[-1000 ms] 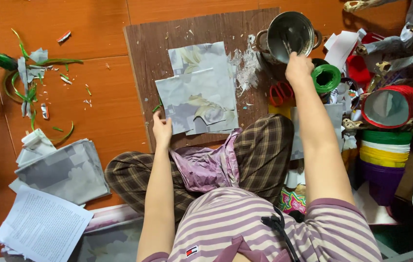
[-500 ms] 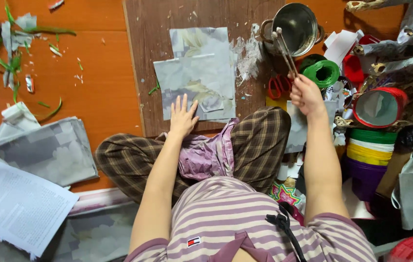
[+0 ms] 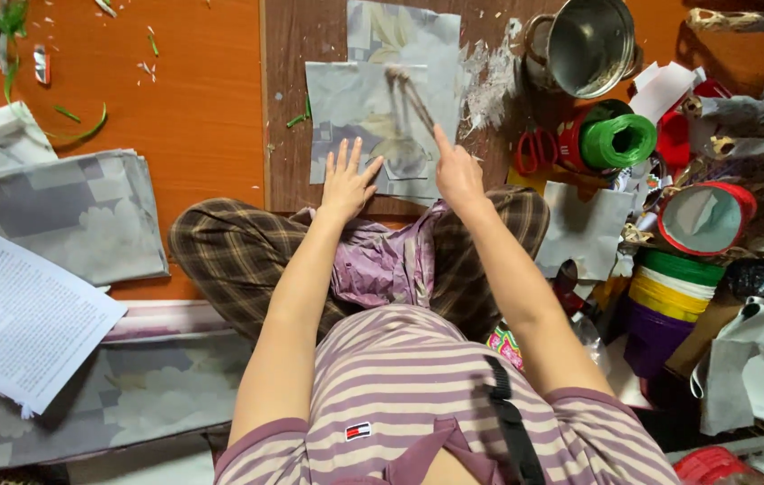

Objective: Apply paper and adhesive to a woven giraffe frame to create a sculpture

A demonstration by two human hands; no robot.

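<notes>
The left hand (image 3: 346,180) is lying flat with fingers spread on the grey paper sheets (image 3: 360,112) on the wooden board (image 3: 288,108). The right hand (image 3: 456,171) is clamped on a brush (image 3: 409,94), working over the sheets' middle. Pressing firmly and stroking evenly should be keeping them smooth.

**Both arms out over the board**

Your left hand (image 3: 347,182) lies flat with fingers spread on the near edge of the wooden board (image 3: 297,108). Your right hand (image 3: 458,172), just beside it, grips thin sticks (image 3: 411,94), forefinger extended; both arms reach forward, nearly straight.
</notes>
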